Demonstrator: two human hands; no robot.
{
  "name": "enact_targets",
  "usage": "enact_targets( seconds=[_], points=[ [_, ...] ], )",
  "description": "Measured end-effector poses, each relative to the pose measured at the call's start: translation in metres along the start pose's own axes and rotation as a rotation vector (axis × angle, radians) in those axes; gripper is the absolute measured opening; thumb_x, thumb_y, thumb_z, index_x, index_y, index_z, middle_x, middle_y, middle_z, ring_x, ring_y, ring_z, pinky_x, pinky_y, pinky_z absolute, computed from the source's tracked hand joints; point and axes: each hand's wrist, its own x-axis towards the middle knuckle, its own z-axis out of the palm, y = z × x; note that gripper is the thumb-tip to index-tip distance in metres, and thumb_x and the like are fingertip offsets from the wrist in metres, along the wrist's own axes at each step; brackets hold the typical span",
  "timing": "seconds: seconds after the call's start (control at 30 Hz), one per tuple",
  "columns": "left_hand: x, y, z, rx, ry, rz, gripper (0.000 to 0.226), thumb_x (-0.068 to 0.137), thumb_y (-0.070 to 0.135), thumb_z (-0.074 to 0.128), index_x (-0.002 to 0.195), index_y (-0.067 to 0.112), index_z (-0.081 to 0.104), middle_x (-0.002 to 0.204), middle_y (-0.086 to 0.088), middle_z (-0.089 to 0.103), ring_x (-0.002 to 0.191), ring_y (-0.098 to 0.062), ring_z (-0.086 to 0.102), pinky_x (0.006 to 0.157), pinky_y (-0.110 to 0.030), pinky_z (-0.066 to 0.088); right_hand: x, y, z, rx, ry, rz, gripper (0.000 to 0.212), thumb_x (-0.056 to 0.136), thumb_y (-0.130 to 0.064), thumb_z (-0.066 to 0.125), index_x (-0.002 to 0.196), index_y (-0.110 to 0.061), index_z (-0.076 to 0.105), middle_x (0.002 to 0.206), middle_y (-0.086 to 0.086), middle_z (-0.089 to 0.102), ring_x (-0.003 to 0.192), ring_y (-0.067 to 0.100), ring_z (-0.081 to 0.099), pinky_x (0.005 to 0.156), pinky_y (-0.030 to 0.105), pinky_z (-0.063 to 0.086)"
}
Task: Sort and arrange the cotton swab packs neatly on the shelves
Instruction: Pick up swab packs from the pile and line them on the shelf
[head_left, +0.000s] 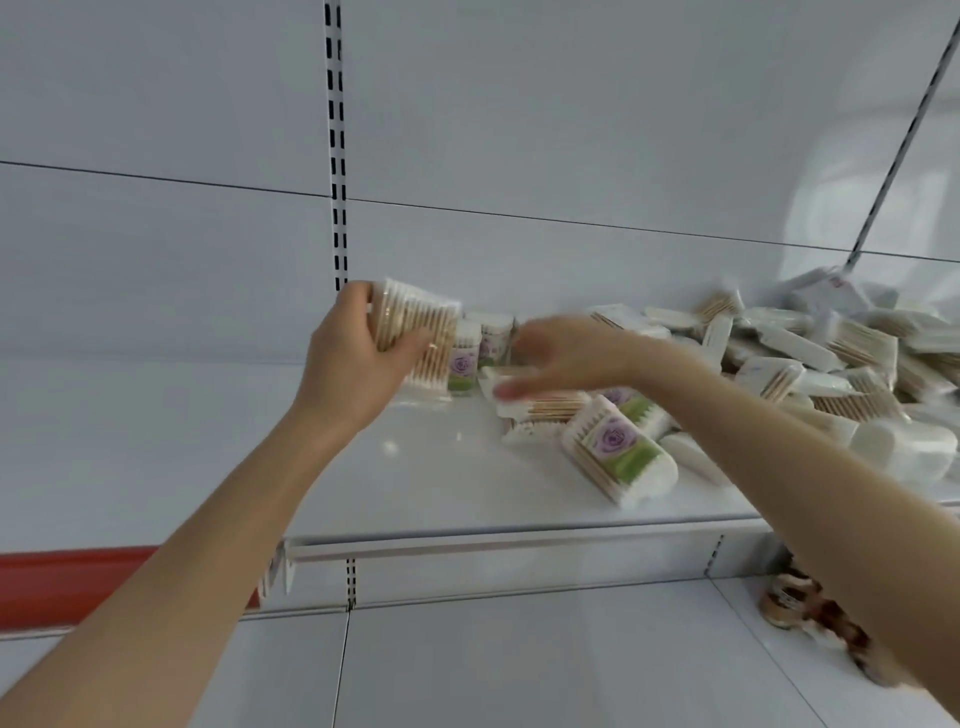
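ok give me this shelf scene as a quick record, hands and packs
left hand: grips a clear swab pack beside the upright ones
right hand: blurred, fingers spread over a flat pack
rose-label packs: two upright near the back panel
loose pile: jumbled, right side of the shelf

The light is bright, even and cool, with small glare spots on the shelf (415, 483). The right hand (566, 358) is motion-blurred; lines bow toward the edges.
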Motion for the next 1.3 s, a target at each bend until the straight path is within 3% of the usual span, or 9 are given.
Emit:
enact_targets(
  seconds=[0.1, 0.33, 0.43, 0.6, 0.73, 0.87, 0.97, 1.13, 1.3],
  points=[
    [-0.005, -0.008, -0.012, -0.037, 0.014, -0.035, 0.029, 0.086, 0.017, 0.065, 0.105, 0.016, 0.043, 0.086, 0.005, 0.055, 0.079, -0.014, 0.057, 0.071, -0.027, 0.048, 0.007, 0.001, 0.025, -0.288, -0.155, 0.037, 0.085, 0.065, -0.059, 0.072, 0.133, -0.019, 0.04, 0.132, 0.002, 0.051, 0.117, 0.024, 0.049, 0.098, 0.038, 0.041],
    [-0.011, -0.016, -0.02, -0.108, 0.003, -0.085, 0.027, 0.088, 0.016, 0.062, 0.105, 0.018, 0.041, 0.086, 0.011, 0.053, 0.077, 0.0, 0.053, 0.064, -0.015, 0.043, 0.011, 0.008, 0.019, -0.237, 0.066, -0.088, 0.044, 0.079, -0.032, 0.066, 0.116, -0.017, 0.049, 0.094, -0.005, 0.051, 0.09, 0.019, 0.051, 0.069, 0.028, 0.037],
    [-0.011, -0.017, -0.019, -0.149, 0.003, -0.124, 0.026, 0.089, 0.014, 0.061, 0.105, 0.017, 0.041, 0.085, 0.009, 0.053, 0.075, -0.002, 0.053, 0.062, -0.015, 0.042, 0.008, 0.02, 0.004, -0.008, 0.284, -0.073, 0.045, 0.079, -0.026, 0.067, 0.119, -0.016, 0.05, 0.077, -0.005, 0.049, 0.079, 0.02, 0.048, 0.062, 0.028, 0.034],
    [-0.007, -0.016, -0.012, -0.261, 0.023, -0.234, 0.022, 0.09, 0.012, 0.058, 0.105, 0.016, 0.041, 0.088, 0.0, 0.054, 0.078, -0.014, 0.055, 0.065, -0.025, 0.046, 0.004, 0.024, -0.018, 0.694, 0.599, -0.085, 0.036, 0.08, -0.002, 0.066, 0.113, -0.008, 0.054, 0.087, 0.003, 0.059, 0.079, 0.018, 0.059, 0.067, 0.03, 0.052],
    [-0.004, -0.009, -0.004, -0.454, 0.022, -0.391, 0.02, 0.092, 0.016, 0.056, 0.108, 0.015, 0.044, 0.099, 0.002, 0.057, 0.084, -0.008, 0.061, 0.06, -0.027, 0.054, -0.003, 0.007, -0.024, 1.182, 0.447, -0.202, 0.018, 0.085, 0.007, 0.054, 0.099, -0.003, 0.058, 0.09, 0.014, 0.064, 0.074, 0.019, 0.065, 0.069, 0.033, 0.057],
    [-0.003, 0.003, 0.0, -0.612, 0.009, -0.503, 0.04, 0.089, 0.034, 0.058, 0.117, 0.007, 0.048, 0.108, -0.004, 0.061, 0.085, -0.011, 0.063, 0.06, -0.031, 0.059, -0.001, -0.013, -0.013, 1.286, 0.342, -0.193, 0.019, 0.085, 0.006, 0.054, 0.102, -0.002, 0.059, 0.088, 0.014, 0.065, 0.069, 0.018, 0.066, 0.067, 0.033, 0.057],
    [-0.009, 0.008, -0.004, -0.639, -0.031, -0.483, 0.077, 0.062, 0.055, 0.066, 0.119, 0.006, 0.05, 0.108, -0.005, 0.065, 0.091, -0.014, 0.067, 0.062, -0.033, 0.059, 0.002, -0.026, -0.005, 1.287, 0.322, -0.209, 0.017, 0.085, 0.006, 0.055, 0.091, -0.009, 0.059, 0.081, 0.011, 0.065, 0.062, 0.014, 0.066, 0.055, 0.028, 0.058],
    [-0.017, -0.002, -0.025, -0.62, 0.083, -0.497, 0.055, 0.071, 0.016, 0.075, 0.119, 0.004, 0.05, 0.101, -0.004, 0.065, 0.081, -0.014, 0.068, 0.063, -0.028, 0.059, 0.013, -0.052, 0.005, 1.262, 0.238, -0.259, 0.015, 0.083, 0.003, 0.061, 0.083, -0.011, 0.058, 0.079, 0.01, 0.061, 0.063, 0.015, 0.062, 0.058, 0.026, 0.055],
    [-0.028, -0.026, -0.084, -0.498, 0.275, -0.461, 0.053, 0.072, 0.011, 0.077, 0.118, 0.005, 0.051, 0.101, -0.007, 0.067, 0.077, -0.013, 0.069, 0.059, -0.021, 0.055, 0.035, -0.084, -0.004, 1.289, 0.298, -0.269, 0.01, 0.084, -0.001, 0.062, 0.086, -0.008, 0.055, 0.085, 0.012, 0.057, 0.075, 0.019, 0.059, 0.063, 0.029, 0.056]
  ],
)
